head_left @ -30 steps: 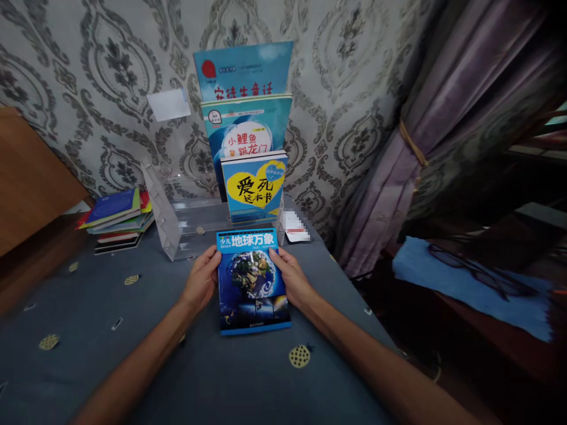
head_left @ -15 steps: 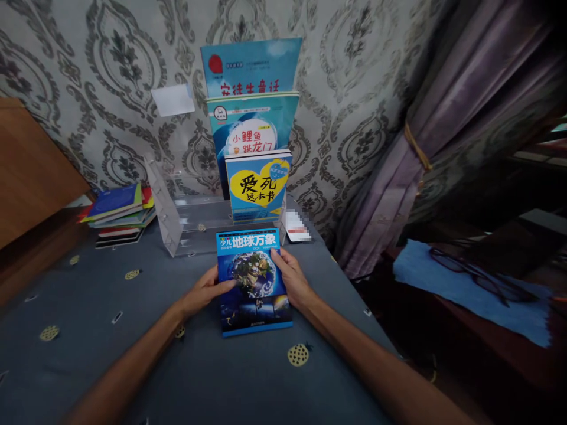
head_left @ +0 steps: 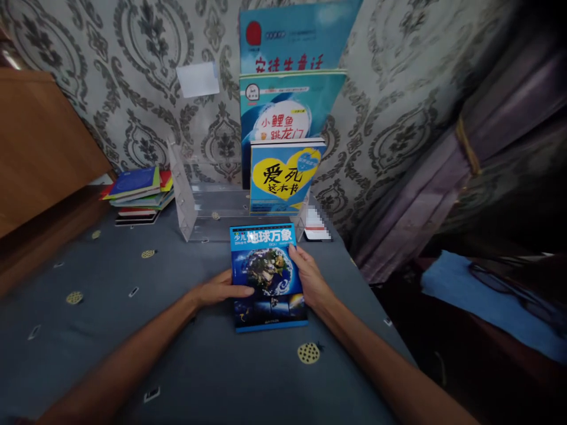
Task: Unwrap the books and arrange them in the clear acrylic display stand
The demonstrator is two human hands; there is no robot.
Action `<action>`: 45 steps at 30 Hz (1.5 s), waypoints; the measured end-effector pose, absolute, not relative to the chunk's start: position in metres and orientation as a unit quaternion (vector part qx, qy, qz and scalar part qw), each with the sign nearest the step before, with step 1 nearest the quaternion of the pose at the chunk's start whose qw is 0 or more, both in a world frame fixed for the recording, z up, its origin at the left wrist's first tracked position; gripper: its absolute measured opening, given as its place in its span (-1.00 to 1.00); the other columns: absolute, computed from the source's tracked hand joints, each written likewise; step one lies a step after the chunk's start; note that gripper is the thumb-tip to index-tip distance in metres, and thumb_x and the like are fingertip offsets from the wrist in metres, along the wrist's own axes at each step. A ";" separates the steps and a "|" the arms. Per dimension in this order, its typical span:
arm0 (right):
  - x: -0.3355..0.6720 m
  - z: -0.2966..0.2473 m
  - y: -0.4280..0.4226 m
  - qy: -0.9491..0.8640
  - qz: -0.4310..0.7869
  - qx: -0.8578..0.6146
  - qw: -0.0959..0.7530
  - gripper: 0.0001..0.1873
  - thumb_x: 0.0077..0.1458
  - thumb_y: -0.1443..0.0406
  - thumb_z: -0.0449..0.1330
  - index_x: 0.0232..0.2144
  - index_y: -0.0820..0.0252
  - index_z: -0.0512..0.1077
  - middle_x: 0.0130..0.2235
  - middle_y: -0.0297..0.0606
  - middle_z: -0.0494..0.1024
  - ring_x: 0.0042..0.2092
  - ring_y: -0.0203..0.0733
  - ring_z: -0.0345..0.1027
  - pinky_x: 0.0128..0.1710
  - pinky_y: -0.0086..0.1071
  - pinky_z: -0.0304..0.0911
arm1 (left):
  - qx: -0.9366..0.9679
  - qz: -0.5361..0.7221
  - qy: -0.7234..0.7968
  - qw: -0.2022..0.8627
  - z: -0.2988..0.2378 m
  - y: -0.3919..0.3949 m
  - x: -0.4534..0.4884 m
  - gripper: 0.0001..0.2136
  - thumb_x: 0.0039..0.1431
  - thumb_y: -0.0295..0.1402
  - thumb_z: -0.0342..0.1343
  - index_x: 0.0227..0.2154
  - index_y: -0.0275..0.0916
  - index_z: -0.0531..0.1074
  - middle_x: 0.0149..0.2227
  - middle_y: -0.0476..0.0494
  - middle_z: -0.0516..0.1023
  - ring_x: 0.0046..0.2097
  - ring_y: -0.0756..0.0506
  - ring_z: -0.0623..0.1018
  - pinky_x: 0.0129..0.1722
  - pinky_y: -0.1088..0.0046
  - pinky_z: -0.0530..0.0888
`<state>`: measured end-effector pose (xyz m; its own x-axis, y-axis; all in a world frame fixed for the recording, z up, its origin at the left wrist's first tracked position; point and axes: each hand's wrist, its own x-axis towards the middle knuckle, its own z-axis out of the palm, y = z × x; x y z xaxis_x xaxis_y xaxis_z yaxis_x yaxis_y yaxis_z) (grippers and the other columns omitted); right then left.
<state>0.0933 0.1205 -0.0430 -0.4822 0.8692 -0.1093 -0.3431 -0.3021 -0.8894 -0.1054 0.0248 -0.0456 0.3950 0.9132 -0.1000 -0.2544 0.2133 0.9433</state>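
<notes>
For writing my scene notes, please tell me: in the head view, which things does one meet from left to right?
Brown wooden furniture, book stack, white card, Earth-cover book, blue cloth.

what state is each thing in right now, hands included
earth book, closed, held
left hand, gripping earth book, thumb across cover
right hand, gripping earth book's right edge
clear rack, upright, partly filled
heart book, closed, standing
teal books, closed, standing behind
stacked books, closed, flat
curtain, tied back
glasses, folding unclear

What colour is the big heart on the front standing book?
The big heart is yellow, seen best in the head view.
</notes>
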 end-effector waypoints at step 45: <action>0.108 -0.045 0.139 -0.704 0.555 -0.190 0.400 -0.68 0.13 0.01 0.28 -0.33 0.15 0.50 -0.37 -0.32 0.51 -0.34 -0.23 0.38 -0.28 -0.34 0.35 | 0.547 0.438 0.545 0.461 -0.025 0.035 -0.133 -0.41 0.02 0.02 0.30 0.07 -0.21 0.51 0.09 -0.20 0.58 0.19 -0.31 0.48 0.27 0.06 0.34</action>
